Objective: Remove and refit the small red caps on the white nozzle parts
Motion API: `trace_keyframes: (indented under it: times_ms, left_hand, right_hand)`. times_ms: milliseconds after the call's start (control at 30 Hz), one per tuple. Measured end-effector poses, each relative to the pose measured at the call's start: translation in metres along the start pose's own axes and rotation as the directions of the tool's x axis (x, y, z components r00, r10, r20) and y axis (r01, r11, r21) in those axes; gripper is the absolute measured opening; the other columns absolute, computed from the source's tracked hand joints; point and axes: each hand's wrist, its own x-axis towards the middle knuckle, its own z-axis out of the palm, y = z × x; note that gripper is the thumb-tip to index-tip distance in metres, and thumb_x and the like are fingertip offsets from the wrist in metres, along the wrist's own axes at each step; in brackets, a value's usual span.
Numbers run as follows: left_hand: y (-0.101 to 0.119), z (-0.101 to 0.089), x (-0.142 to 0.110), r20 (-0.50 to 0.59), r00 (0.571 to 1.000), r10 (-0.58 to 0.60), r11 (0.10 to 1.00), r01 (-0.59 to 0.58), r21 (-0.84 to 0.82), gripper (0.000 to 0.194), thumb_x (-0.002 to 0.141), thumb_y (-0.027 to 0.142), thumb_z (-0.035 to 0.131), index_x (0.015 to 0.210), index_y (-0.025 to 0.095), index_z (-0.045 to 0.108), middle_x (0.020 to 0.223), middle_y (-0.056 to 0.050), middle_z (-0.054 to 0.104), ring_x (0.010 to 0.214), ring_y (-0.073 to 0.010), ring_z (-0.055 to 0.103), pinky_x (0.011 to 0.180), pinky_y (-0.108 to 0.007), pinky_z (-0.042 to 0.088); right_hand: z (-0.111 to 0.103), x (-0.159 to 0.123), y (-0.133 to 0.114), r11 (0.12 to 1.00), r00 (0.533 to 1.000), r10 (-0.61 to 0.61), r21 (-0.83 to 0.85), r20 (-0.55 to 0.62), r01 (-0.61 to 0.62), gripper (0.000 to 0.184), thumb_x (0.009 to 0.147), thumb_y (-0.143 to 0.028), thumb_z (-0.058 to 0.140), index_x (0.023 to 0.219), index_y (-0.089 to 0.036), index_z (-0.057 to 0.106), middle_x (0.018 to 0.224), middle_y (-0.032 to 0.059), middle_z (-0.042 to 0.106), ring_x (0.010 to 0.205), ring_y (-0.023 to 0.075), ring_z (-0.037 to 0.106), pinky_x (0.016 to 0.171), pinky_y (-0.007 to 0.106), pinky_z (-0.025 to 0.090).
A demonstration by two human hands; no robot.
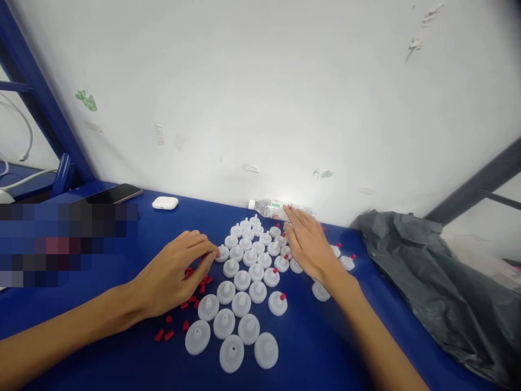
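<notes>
Many white plastic discs with short spouts [241,280] stand in a cluster on the blue table. My left hand [175,271] is at the cluster's left edge, thumb and forefinger pinched together. Its fingertips meet the rim of one white disc [222,253]; what they hold, if anything, is hidden. Small loose red caps [169,335] lie under and in front of this hand. My right hand [307,241] reaches over the right side of the group with its fingers stretched out, above discs with red caps on their spouts [278,303]. It covers several of them.
Against the wall lies a clear plastic bottle [264,208], just past my right fingers. A white earbud case [165,203] and a dark phone [118,193] are at the back left. Dark plastic sheeting [431,288] covers the right side. Blue metal posts [61,108] frame the table [134,358].
</notes>
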Motion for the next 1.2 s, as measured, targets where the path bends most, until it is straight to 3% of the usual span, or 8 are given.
trace_keyframes:
  times_ms: [200, 333, 633, 800, 900, 1033, 1200]
  left_hand:
    - [-0.001, 0.001, 0.000, 0.032, 0.999, 0.004, 1.000, -0.004, 0.009, 0.028, 0.101, 0.024, 0.039, 0.092, 0.019, 0.066, 0.082, -0.001, 0.063, 0.076, -0.0157, 0.052, 0.075, -0.032, 0.041]
    - [-0.001, 0.001, 0.001, 0.015, 1.000, 0.017, 0.999, -0.017, 0.031, 0.030, 0.101, 0.025, 0.039, 0.091, 0.019, 0.067, 0.083, -0.002, 0.065, 0.076, -0.0157, 0.053, 0.074, -0.032, 0.043]
    - [-0.001, -0.001, 0.002, 0.042, 0.999, 0.027, 0.999, -0.029, 0.032, 0.029, 0.100, 0.024, 0.039, 0.090, 0.019, 0.066, 0.081, -0.003, 0.064, 0.075, -0.0167, 0.051, 0.073, -0.034, 0.040]
    - [-0.002, -0.002, 0.001, 0.096, 0.995, 0.027, 0.999, -0.031, 0.041, 0.026, 0.099, 0.023, 0.042, 0.090, 0.019, 0.066, 0.084, -0.004, 0.064, 0.080, -0.0191, 0.052, 0.075, -0.036, 0.041]
    - [-0.004, -0.002, 0.001, 0.167, 0.986, 0.026, 0.998, -0.036, 0.059, 0.021, 0.097, 0.021, 0.045, 0.093, 0.019, 0.066, 0.089, -0.005, 0.065, 0.085, -0.0202, 0.053, 0.078, -0.036, 0.043]
    - [-0.006, -0.003, 0.000, 0.222, 0.975, 0.010, 0.996, -0.029, 0.083, 0.018, 0.094, 0.019, 0.047, 0.096, 0.020, 0.065, 0.096, -0.006, 0.064, 0.089, -0.0207, 0.052, 0.080, -0.036, 0.044]
    - [-0.001, -0.006, 0.001, 0.239, 0.971, 0.002, 0.996, -0.023, 0.083, 0.012, 0.090, 0.021, 0.051, 0.085, 0.019, 0.061, 0.091, -0.006, 0.061, 0.089, -0.0218, 0.050, 0.078, -0.037, 0.042]
  right_hand:
    - [0.008, -0.003, 0.010, 0.999, 0.973, 0.048, 0.010, 0.228, -0.052, 0.060, 0.105, -0.044, 0.021, 0.157, -0.014, 0.025, 0.161, 0.0125, 0.030, 0.148, 0.0292, 0.026, 0.119, 0.054, 0.024]
    - [0.009, -0.003, 0.010, 0.999, 0.950, 0.050, 0.002, 0.310, -0.053, 0.064, 0.104, -0.052, 0.016, 0.158, -0.017, 0.021, 0.163, 0.0102, 0.023, 0.150, 0.0285, 0.020, 0.120, 0.057, 0.018]
    - [0.010, -0.003, 0.012, 0.999, 0.967, 0.037, -0.037, 0.252, -0.028, 0.058, 0.105, -0.046, 0.018, 0.152, -0.017, 0.036, 0.156, 0.0130, 0.039, 0.146, 0.0292, 0.032, 0.117, 0.059, 0.025]
    - [0.001, 0.003, 0.011, 0.997, 0.997, -0.072, -0.027, 0.031, 0.073, 0.041, 0.104, -0.033, 0.031, 0.135, -0.021, 0.055, 0.136, 0.0107, 0.059, 0.129, 0.0277, 0.049, 0.109, 0.052, 0.036]
    - [-0.005, 0.004, 0.000, 0.986, 0.985, -0.166, 0.013, -0.040, 0.166, 0.033, 0.102, -0.024, 0.037, 0.122, -0.023, 0.063, 0.123, 0.0080, 0.067, 0.120, 0.0261, 0.055, 0.107, 0.051, 0.037]
    - [-0.011, 0.001, -0.023, 0.958, 0.959, -0.282, 0.037, -0.037, 0.283, 0.025, 0.100, -0.022, 0.044, 0.112, -0.022, 0.066, 0.112, 0.0060, 0.071, 0.117, 0.0262, 0.055, 0.110, 0.051, 0.033]
    - [-0.012, -0.004, -0.048, 0.926, 0.928, -0.373, 0.057, -0.013, 0.373, 0.020, 0.099, -0.026, 0.050, 0.103, -0.021, 0.068, 0.099, 0.0047, 0.072, 0.110, 0.0231, 0.058, 0.113, 0.050, 0.030]
